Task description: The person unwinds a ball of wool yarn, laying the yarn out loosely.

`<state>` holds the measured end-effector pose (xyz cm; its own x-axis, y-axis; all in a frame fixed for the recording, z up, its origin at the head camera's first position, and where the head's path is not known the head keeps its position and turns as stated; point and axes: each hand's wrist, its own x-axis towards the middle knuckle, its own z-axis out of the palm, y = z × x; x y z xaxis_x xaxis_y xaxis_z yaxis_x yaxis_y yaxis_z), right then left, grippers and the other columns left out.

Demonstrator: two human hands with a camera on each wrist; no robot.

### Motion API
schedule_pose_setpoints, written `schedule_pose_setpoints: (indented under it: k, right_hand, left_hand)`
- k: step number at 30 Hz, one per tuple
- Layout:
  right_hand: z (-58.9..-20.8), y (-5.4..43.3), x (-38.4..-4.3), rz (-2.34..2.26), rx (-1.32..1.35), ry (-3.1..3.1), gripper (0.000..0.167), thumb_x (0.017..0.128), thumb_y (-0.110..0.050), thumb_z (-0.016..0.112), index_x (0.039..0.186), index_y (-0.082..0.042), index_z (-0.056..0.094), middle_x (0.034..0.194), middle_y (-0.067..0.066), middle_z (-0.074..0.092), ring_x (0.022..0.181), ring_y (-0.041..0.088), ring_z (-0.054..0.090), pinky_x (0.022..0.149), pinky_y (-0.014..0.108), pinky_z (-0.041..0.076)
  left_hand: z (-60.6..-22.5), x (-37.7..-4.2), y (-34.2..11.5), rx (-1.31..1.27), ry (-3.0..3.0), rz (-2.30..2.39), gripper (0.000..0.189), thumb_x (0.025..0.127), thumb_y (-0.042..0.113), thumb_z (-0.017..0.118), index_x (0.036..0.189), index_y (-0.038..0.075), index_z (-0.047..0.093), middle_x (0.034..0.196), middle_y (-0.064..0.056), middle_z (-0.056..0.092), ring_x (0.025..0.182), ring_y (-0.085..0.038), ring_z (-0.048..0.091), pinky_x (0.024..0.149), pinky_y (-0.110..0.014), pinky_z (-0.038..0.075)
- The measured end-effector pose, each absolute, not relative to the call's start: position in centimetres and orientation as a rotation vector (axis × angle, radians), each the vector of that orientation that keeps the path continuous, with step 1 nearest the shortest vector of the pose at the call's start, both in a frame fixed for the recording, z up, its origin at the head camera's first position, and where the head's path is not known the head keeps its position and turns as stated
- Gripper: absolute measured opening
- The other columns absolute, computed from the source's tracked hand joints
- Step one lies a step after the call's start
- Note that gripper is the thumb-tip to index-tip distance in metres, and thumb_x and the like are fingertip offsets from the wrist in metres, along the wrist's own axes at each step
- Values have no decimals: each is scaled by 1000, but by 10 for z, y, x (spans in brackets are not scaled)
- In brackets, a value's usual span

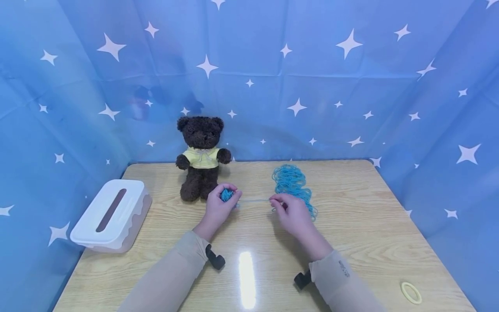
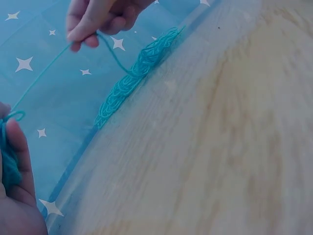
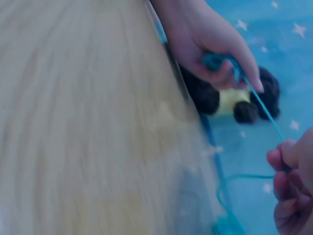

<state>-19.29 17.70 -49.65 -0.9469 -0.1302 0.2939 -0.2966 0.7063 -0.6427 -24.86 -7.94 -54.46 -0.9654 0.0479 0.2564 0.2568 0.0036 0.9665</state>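
My left hand (image 1: 220, 207) grips a small ball of blue yarn (image 1: 227, 195), its fingers curled round it. With thumb and fingertips, my right hand (image 1: 291, 213) pinches the yarn strand (image 1: 255, 200), which runs straight between the two hands. In the left wrist view the strand goes on from the right hand (image 2: 100, 22) down to a loose heap of yarn (image 2: 139, 73). That heap of blue yarn (image 1: 290, 180) lies on the table just beyond the right hand. The right wrist view shows the wound ball (image 3: 215, 61) inside the left hand's curled fingers.
A dark brown teddy bear (image 1: 200, 158) in a yellow top sits at the back, behind the left hand. On the left stands a white lidded box (image 1: 109, 212) with a slot in its top. A pale yellow ring (image 1: 411, 293) lies at the table's (image 1: 351, 242) front right.
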Motion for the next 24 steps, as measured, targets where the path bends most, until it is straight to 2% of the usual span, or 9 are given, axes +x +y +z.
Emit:
schedule_pose_setpoints:
  k: [6,11,16,20,24]
  right_hand:
    - [-491,210,-188,1077,158,-2723,24,113,-25,64,123,-9,78,98,10,79,74,12,63,61,26,52]
    - [-492,235,-186,1035,42,-2716,27,115,-26,61,126,-7,75,104,13,78,74,16,62,59,28,51]
    - [-499,260,-187,954,-66,-2728,26,114,-26,60,125,-7,76,112,15,78,71,18,59,57,29,47]
    - [-507,276,-187,897,-169,-2779,26,113,-25,60,121,-7,77,117,17,77,81,23,66,65,34,51]
    - [-512,285,-186,871,-235,-2872,27,112,-26,61,120,-6,77,119,18,77,100,33,72,82,48,58]
  left_hand:
    - [-544,-249,-79,-326,-2121,-2027,18,99,20,85,108,8,76,109,-11,76,83,-9,67,72,-21,55]
    - [-545,-250,-79,-336,-2108,-2039,17,100,20,84,108,7,76,105,-11,74,80,-9,65,71,-21,55]
    - [-545,-249,-80,-338,-2112,-2026,16,101,21,83,108,8,75,97,-5,71,73,-9,62,65,-21,52]
    - [-545,-248,-80,-331,-2114,-2028,16,101,18,82,109,7,75,90,0,68,68,-9,58,62,-22,50]
    - [-545,-248,-79,-331,-2118,-2032,14,101,16,82,108,6,75,88,2,68,67,-9,57,60,-22,49]
